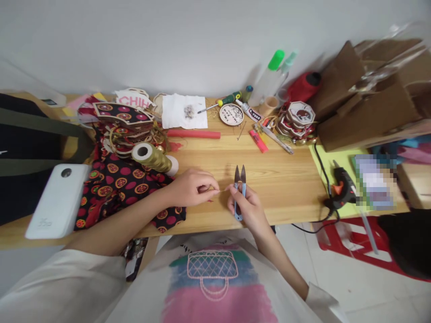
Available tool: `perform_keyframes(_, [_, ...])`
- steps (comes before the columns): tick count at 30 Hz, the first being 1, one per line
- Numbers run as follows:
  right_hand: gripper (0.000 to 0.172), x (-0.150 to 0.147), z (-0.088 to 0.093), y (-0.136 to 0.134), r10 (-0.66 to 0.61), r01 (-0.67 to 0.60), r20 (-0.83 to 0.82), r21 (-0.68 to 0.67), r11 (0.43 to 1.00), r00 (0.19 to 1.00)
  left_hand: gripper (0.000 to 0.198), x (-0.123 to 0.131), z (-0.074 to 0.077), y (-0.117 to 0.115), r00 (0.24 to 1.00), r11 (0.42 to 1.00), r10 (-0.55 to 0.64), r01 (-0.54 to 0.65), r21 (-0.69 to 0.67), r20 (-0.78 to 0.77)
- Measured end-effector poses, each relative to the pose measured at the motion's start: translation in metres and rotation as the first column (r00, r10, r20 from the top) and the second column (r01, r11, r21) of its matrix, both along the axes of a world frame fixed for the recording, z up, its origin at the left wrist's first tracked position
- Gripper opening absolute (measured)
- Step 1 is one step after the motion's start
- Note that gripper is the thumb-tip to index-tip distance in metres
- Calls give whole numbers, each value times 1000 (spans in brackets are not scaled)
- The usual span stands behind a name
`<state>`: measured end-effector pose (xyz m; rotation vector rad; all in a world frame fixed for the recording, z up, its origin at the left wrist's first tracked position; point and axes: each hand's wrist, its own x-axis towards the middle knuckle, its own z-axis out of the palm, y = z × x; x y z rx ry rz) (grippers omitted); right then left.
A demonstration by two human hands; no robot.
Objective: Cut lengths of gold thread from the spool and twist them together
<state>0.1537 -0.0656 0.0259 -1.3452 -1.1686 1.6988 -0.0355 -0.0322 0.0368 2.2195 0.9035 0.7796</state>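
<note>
In the middle of the wooden table (279,179), my left hand (192,187) pinches a thin thread (222,191), its fingertips closed together. The thread runs across a short gap to the fingertips of my right hand (248,205). My right hand is wrapped round blue-handled thread snips (239,193), whose dark pointed blades face away from me and stand slightly apart. Left of my left hand, a spool of gold thread (153,159) lies on its side on dark patterned fabric (124,184).
A white power bank (58,201) lies at the left. Behind are a red stick (194,134), a screwdriver (220,102), a glue tube (249,110) and a pen (278,140). Rightward are a glue gun (344,188) with its cable and a cardboard box (357,107).
</note>
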Motion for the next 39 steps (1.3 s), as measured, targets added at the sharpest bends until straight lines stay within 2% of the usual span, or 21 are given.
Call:
perform_keyframes(5, [34, -4, -2, -2, 6, -6, 7, 30, 1000, 1000, 16, 0, 0, 0, 1000, 1000, -13, 13, -13, -7])
perform_keyframes(10, [32, -6, -4, -7, -37, 32, 37, 119, 992, 999, 16, 1, 5, -2, 999, 999, -8, 6, -42, -47])
perform_keyframes(12, [30, -1, -3, -10, -55, 44, 73, 145, 988, 996, 16, 3, 9, -4, 996, 999, 12, -16, -45, -87])
perform_keyframes(15, [28, 20, -1, -10, -94, 56, 196, 194, 980, 976, 16, 10, 16, -9, 984, 994, 103, -105, -6, -142])
perform_keyframes(19, [31, 63, 3, -3, -173, 66, 413, 260, 963, 894, 15, 18, 14, -11, 972, 989, 146, -142, 37, -186])
perform_keyframes(23, [31, 98, 2, 9, -236, 20, 687, 307, 951, 687, 12, 16, 3, -7, 962, 983, 180, -183, 4, -208])
perform_keyframes(25, [31, 106, 0, 15, -271, 13, 744, 333, 943, 610, 12, 14, -2, -4, 951, 973, 224, -230, -3, -212])
perform_keyframes(27, [31, 108, -1, 20, -287, 11, 758, 346, 938, 585, 13, 11, -5, -2, 939, 964, 260, -266, 4, -225])
perform_keyframes(34, [29, 103, -1, 29, -306, 56, 746, 341, 938, 591, 12, 3, -12, 2, 910, 943, 320, -333, -3, -264])
perform_keyframes(39, [26, 100, 2, 34, -290, 37, 796, 319, 947, 532, 12, 2, -13, 3, 903, 942, 321, -336, -5, -286])
